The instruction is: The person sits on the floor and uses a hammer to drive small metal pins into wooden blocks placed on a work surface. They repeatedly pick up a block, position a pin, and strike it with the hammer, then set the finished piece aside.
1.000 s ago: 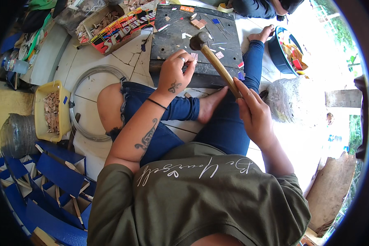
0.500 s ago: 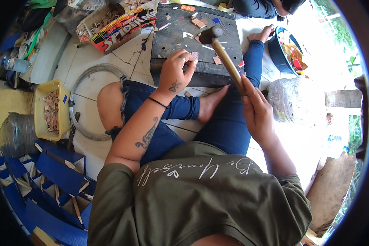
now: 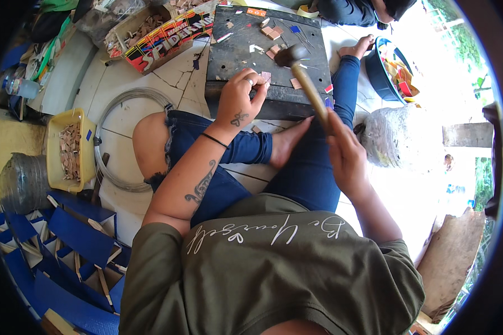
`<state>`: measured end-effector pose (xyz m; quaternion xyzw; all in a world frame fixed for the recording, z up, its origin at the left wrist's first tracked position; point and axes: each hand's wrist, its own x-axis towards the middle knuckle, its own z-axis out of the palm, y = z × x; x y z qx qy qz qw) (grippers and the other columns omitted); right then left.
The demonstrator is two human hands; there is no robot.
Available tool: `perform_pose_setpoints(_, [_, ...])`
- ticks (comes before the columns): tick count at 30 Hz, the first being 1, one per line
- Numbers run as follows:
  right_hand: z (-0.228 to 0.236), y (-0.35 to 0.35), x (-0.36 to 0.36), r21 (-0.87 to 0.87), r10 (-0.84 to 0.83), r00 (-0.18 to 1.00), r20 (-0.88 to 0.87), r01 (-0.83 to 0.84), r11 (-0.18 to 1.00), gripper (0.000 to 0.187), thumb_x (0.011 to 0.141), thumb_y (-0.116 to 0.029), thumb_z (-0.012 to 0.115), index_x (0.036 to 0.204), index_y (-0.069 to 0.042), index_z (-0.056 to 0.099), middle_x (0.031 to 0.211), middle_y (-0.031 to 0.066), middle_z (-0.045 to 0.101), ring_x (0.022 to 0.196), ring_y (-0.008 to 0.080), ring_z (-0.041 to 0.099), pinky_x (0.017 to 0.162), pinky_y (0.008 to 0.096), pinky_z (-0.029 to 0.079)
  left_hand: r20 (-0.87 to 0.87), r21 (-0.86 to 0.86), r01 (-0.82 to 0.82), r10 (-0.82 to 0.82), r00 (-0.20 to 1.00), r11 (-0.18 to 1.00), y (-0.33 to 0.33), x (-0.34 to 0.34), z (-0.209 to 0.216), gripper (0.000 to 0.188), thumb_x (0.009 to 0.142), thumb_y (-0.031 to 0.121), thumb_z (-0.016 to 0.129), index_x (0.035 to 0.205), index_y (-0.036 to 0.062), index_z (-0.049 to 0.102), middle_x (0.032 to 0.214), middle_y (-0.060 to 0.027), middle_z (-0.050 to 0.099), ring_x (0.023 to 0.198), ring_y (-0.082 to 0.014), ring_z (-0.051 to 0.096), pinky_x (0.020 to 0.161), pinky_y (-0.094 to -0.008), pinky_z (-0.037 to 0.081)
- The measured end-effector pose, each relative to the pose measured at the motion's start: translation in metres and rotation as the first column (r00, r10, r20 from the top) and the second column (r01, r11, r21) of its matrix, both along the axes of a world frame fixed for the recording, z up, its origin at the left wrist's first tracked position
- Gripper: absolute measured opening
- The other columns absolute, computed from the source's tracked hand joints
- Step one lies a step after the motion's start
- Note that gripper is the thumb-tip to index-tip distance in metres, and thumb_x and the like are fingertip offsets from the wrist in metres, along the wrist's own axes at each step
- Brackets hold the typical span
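Observation:
My right hand (image 3: 347, 153) is closed around the wooden handle of a hammer (image 3: 312, 95). The dark hammer head is raised over a black box-like work block (image 3: 229, 53) in front of me. At the block's near edge, my left hand (image 3: 243, 97) pinches a small flat wooden piece (image 3: 266, 75) between thumb and fingers; the fingers partly hide it. Beyond it on the block lie several small wooden pieces (image 3: 273, 32), thin sticks and a small blue piece (image 3: 294, 29).
A printed carton (image 3: 162, 47) of wood bits stands at far left, near a coil of wire (image 3: 109, 117). A yellow bin (image 3: 88, 151) holds wooden pieces. Blue panels with wood strips (image 3: 84, 234) are stacked at lower left. At far right is a dark blue tub (image 3: 377, 72); another person sits beyond.
The hammer and my right hand have shifted slightly, the hammer head moving a little to the right and nearer to me. My left hand stays in place.

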<state>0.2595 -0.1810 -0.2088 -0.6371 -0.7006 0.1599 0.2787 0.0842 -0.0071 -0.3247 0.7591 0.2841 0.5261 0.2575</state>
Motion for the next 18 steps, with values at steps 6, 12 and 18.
perform_pose_setpoints(6, [-0.005,0.000,0.001,0.047,-0.006,0.998,-0.070,0.009,0.999,0.049,0.095,0.002,0.051,0.143,-0.004,0.045,0.101,0.0195,0.061,0.087,0.0347,0.064,0.078,0.0349,0.051,0.008,-0.021,0.006,-0.005,1.000,1.000,-0.001,-0.001,0.001,0.010,0.084,0.004,0.068,0.080,0.0019,0.060,0.078,-0.0110,0.061,0.070,-0.0275,0.062,0.065,-0.0348,0.049])
perform_pose_setpoints(12, [-0.015,0.008,0.014,-0.090,-0.076,0.982,-0.175,0.061,0.994,0.044,0.096,-0.001,0.050,0.140,-0.002,0.048,0.116,0.0223,0.062,0.102,0.0332,0.065,0.088,0.0365,0.049,-0.011,-0.067,0.028,-0.029,1.000,0.997,-0.003,-0.002,0.007,0.006,0.083,0.002,0.067,0.084,0.0025,0.061,0.081,-0.0121,0.062,0.074,-0.0309,0.063,0.068,-0.0379,0.050])
perform_pose_setpoints(18, [-0.038,0.059,0.058,0.121,-0.336,0.928,0.163,0.319,0.940,0.040,0.095,-0.008,0.052,0.135,-0.011,0.054,0.106,0.0178,0.061,0.094,0.0369,0.065,0.083,0.0418,0.052,0.183,-0.456,0.087,-0.002,0.983,0.886,0.008,-0.027,0.007,0.010,0.092,0.012,0.066,0.094,0.0019,0.068,0.087,-0.0077,0.071,0.079,-0.0144,0.068,0.074,-0.0287,0.054])
